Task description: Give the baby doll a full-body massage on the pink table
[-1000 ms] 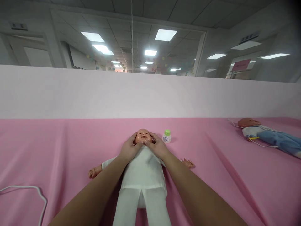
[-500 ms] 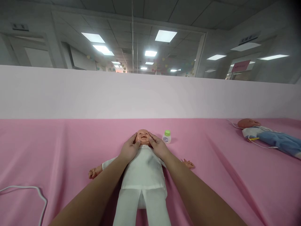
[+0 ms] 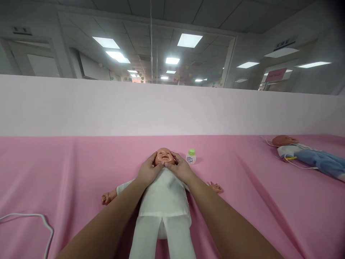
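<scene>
A baby doll [image 3: 165, 194] in white clothes lies on its back in the middle of the head view, arms spread to both sides. My left hand [image 3: 148, 171] cups the left side of the doll's head [image 3: 164, 153], fingers along the cheek. On the opposite side, my right hand [image 3: 182, 168] holds the head in the same way. Both thumbs meet at the chin, their tips close together. My palms and forearms cover the doll's shoulders and parts of its sleeves. Just right of my right hand stands a small clear bottle [image 3: 191, 157] with a green cap.
Pink cloth [image 3: 91, 172] covers the surface, with folds at left and right. A second doll [image 3: 318, 156] in blue and white lies at far right with thin white tubing. A white cable [image 3: 32, 214] curves at lower left. Behind rises a white panel [image 3: 172, 109] below glass.
Both thumbs have slid from the doll's cheeks inward and down to its chin. The rest of my hands and the doll are almost where they were.
</scene>
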Demonstrator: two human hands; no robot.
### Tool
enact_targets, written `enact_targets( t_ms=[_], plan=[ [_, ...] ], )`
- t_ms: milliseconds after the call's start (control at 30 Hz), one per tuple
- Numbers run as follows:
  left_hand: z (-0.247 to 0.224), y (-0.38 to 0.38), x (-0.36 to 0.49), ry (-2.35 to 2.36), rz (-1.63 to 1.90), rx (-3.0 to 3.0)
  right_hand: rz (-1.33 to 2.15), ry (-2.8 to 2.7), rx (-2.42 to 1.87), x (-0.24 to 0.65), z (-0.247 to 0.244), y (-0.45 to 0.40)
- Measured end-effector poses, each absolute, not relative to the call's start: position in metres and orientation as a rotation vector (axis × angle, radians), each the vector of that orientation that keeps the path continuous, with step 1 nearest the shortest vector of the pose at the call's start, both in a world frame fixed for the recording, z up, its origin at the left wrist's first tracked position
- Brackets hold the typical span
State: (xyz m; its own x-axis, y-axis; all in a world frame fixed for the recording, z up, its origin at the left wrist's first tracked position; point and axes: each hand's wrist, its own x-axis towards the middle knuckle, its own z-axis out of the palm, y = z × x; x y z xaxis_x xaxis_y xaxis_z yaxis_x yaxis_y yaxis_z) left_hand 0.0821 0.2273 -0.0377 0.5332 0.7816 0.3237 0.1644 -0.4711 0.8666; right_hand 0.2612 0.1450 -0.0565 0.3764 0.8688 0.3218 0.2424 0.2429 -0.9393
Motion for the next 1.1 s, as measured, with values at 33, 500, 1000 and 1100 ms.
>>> enact_targets(
  t_ms=[33,500,1000,1100],
  plan=[
    [-0.0379,0.2274,0.082,0.766,0.941,1.947,0.593,-1.148,-1.288,0.2614,-0.0571,0.1452],
    [-0.0385,0.227,0.0809,0.783,0.963,1.97,0.611,-1.138,-1.289,0.2622,-0.055,0.1446],
    [-0.0413,0.2307,0.0815,0.779,0.933,1.991,0.628,-1.151,-1.291,0.2617,-0.0577,0.1443],
    [-0.0425,0.2315,0.0816,0.786,0.936,1.977,0.598,-1.168,-1.307,0.2632,-0.0591,0.1458]
  ],
)
